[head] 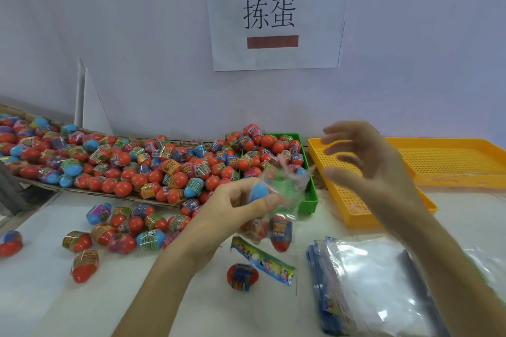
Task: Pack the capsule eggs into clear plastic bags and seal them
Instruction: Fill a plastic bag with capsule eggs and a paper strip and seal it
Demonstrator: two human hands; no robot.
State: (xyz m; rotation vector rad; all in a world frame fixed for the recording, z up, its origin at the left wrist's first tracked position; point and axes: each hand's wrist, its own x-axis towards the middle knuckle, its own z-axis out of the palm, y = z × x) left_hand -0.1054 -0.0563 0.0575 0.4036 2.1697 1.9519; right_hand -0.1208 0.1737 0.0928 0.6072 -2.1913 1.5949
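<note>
My left hand grips a clear plastic bag lifted above the table, with a blue capsule egg near the fingers and red eggs hanging in its lower part. The bag's colourful header strip trails below. My right hand hovers to the right of the bag, fingers spread, holding nothing. One red egg lies alone on the table under the bag. A big heap of red and blue capsule eggs fills the left and middle.
A green bin holds more eggs behind the bag. An orange perforated tray lies at the right. A stack of empty clear bags lies at the front right. Loose eggs are scattered at the front left. A paper sign hangs on the wall.
</note>
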